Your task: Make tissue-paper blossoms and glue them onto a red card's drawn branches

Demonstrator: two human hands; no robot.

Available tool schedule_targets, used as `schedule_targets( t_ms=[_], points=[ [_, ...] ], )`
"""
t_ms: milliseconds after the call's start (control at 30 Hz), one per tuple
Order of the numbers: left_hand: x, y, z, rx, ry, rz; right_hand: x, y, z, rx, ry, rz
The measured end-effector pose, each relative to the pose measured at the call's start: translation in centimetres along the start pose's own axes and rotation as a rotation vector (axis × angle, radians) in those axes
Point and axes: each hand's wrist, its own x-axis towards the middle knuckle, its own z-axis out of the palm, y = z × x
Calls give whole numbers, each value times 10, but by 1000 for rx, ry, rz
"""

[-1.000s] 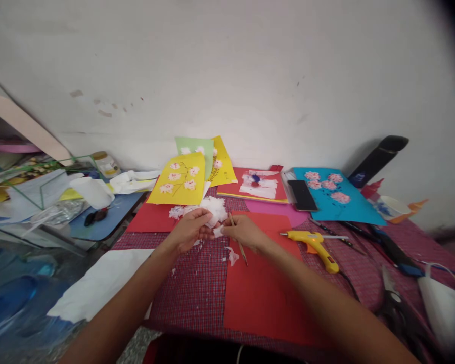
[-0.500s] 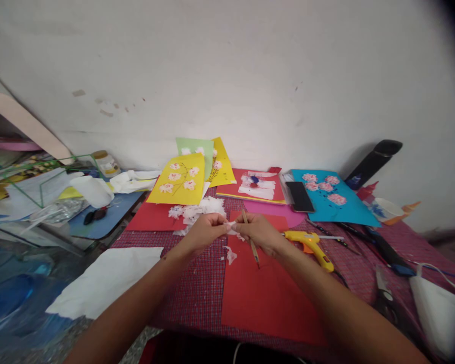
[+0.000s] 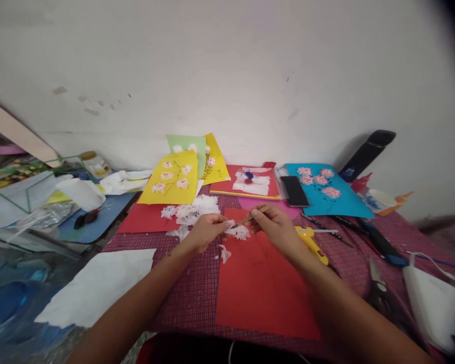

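Between its thumb and fingers my left hand (image 3: 209,230) pinches a small piece of white tissue paper (image 3: 229,224). My right hand (image 3: 275,225) is closed on a thin paintbrush (image 3: 243,221), whose tip points left and meets the tissue. Both hands are over the top of a red sheet of paper (image 3: 265,288). A white tissue flower (image 3: 241,232) lies on that sheet just below the brush, and a loose tissue scrap (image 3: 224,254) sits at its left edge. Behind my left hand is a pile of crumpled white tissue (image 3: 197,210).
Yellow cards with paper flowers (image 3: 170,177) lean against the wall. A painted tissue pad (image 3: 251,183), a phone (image 3: 294,191) and a blue flower sheet (image 3: 328,189) lie at the back. On the right are a yellow glue gun (image 3: 313,245), scissors (image 3: 377,285) and a white box (image 3: 434,303).
My right hand has turned the brush from pointing down toward me to pointing left, its tip now at the tissue. My left hand keeps its pinch. The view has shifted slightly.
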Motion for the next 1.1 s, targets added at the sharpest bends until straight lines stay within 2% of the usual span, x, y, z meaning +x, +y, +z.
schedule_targets(
  t_ms=[300, 433, 500, 600, 767, 867, 1000, 1100],
  points=[
    [-5, 2, -1, -39, -26, -54, -3, 5, 10, -78, 8, -69],
    [-4, 2, -3, -20, -117, 37, 0, 2, 7, -93, 37, -86],
    [-4, 3, -3, 48, -128, 120, 3, 0, 7, -126, 71, -82],
    [-5, 6, -2, 275, -51, 216, 7, -2, 8, -152, 103, -89],
    [-6, 9, -1, 535, -26, 288, 8, -9, 8, -90, -20, -87],
    [-5, 8, -1, 609, -38, 315, 9, -13, 5, -177, -67, -107],
    [-5, 6, -1, 688, -18, 381, 12, -12, 7, -408, 9, -186],
    [-7, 5, 0, 722, -4, 427, 12, -9, 11, -387, 75, -186]
  ],
)
